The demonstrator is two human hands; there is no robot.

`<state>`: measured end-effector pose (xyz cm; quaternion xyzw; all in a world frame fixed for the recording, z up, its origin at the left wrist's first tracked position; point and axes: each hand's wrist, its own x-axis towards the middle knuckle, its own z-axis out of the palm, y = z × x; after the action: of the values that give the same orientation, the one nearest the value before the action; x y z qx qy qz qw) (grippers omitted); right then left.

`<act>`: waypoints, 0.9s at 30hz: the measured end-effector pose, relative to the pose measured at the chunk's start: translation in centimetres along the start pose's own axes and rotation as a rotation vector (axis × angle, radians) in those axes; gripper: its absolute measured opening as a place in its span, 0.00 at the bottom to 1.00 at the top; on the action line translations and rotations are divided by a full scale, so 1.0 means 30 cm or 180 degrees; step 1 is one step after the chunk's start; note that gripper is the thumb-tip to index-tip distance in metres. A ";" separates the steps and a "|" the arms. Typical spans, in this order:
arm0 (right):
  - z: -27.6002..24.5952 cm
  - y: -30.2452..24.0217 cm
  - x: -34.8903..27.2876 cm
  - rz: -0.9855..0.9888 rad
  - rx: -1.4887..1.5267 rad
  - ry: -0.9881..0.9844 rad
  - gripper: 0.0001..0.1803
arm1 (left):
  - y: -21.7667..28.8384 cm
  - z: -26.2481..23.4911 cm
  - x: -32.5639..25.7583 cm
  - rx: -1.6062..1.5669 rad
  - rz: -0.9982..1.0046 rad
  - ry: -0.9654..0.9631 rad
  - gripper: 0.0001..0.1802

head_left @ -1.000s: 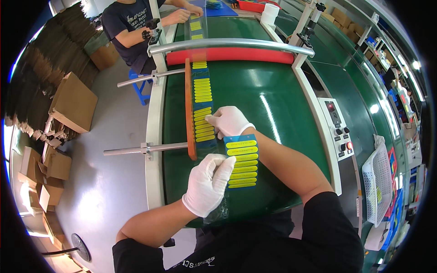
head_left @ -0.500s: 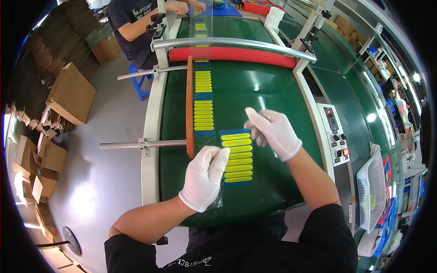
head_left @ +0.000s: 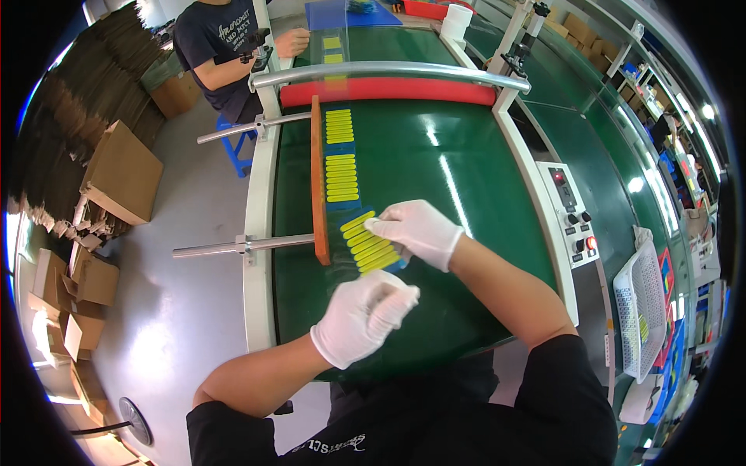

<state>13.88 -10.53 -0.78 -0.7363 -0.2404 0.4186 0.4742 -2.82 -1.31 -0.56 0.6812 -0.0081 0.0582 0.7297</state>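
Note:
A blue sheet with several yellow strips (head_left: 368, 245) lies tilted over the green belt. My gloved right hand (head_left: 420, 233) pinches it at its right edge, thumb on top. Just below its lower end my gloved left hand (head_left: 361, 318) is closed, thumb against curled fingers; what it holds, if anything, is hidden. Ahead of the sheet, more sheets of the same kind (head_left: 342, 177) lie in a row along an orange guide bar (head_left: 319, 179).
A red roller (head_left: 388, 94) and a metal bar (head_left: 388, 71) cross the green belt (head_left: 435, 311). At right are a control box (head_left: 569, 210) and a white basket (head_left: 633, 322). A co-worker's hand (head_left: 292, 43) rests by the belt's far left edge. Cardboard boxes (head_left: 128, 175) stand at left.
My right hand has come left and down onto the sheet. The sheet has moved up and left and tilted, toward the row. My left hand has shifted right and down, below it.

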 end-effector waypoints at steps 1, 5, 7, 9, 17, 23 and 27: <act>0.027 -0.016 0.009 0.0019 -0.0124 -0.0016 0.23 | 0.003 -0.002 -0.001 0.0034 -0.0125 -0.0255 0.15; 0.084 0.002 0.077 0.0202 0.0101 0.0131 0.22 | 0.015 -0.012 0.000 0.0338 0.0035 -0.0752 0.10; 0.090 -0.011 0.092 0.0217 0.0051 0.0270 0.22 | 0.007 -0.019 0.002 0.0458 -0.0045 -0.0852 0.10; 0.094 -0.029 0.102 0.0308 -0.0229 0.0276 0.21 | -0.001 -0.021 0.008 0.0440 -0.0013 -0.0695 0.11; 0.090 -0.020 0.149 0.0008 -0.1152 0.0598 0.26 | 0.004 -0.016 0.021 0.0559 -0.0262 -0.0822 0.12; 0.101 -0.035 0.164 -0.0107 -0.2023 0.0808 0.21 | 0.000 -0.018 0.031 0.0821 -0.0147 -0.0869 0.14; 0.032 -0.023 0.138 -0.0457 -0.2706 0.0849 0.24 | -0.006 -0.015 0.060 0.1108 -0.0022 -0.0942 0.16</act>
<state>15.31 -6.65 -1.96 -0.8946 -0.3783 0.1502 0.1843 -1.05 -0.74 -0.60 0.7980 -0.1025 -0.0444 0.5922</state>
